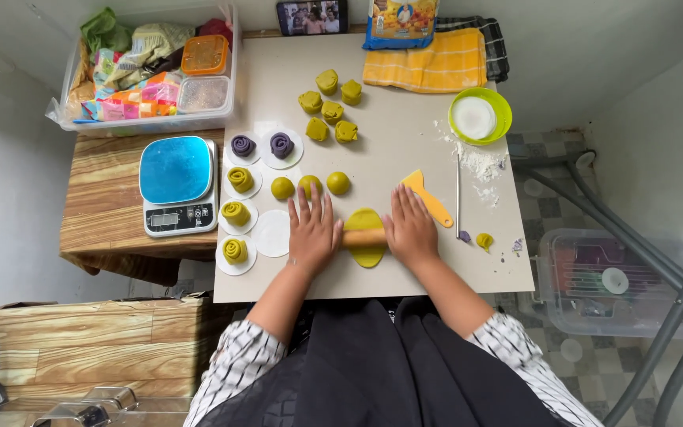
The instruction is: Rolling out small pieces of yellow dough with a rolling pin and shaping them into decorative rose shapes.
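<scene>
My left hand (313, 229) and my right hand (410, 228) lie flat, palms down, on the two ends of a wooden rolling pin (364, 236). The pin lies across a flattened oval of yellow-green dough (366, 223) near the table's front edge. Three round yellow dough balls (310, 187) sit just beyond my left hand. A yellow plastic scraper (425, 194) lies right beside my right hand. Further back is a cluster of several folded yellow dough pieces (330, 107).
Rolled yellow (235, 213) and purple (262, 145) spirals rest on white paper rounds at the table's left. A blue kitchen scale (177, 183) stands on a wooden bench. A green bowl of flour (479, 116), spilled flour, a yellow cloth (426, 66) and a clear bin (150, 67) are behind.
</scene>
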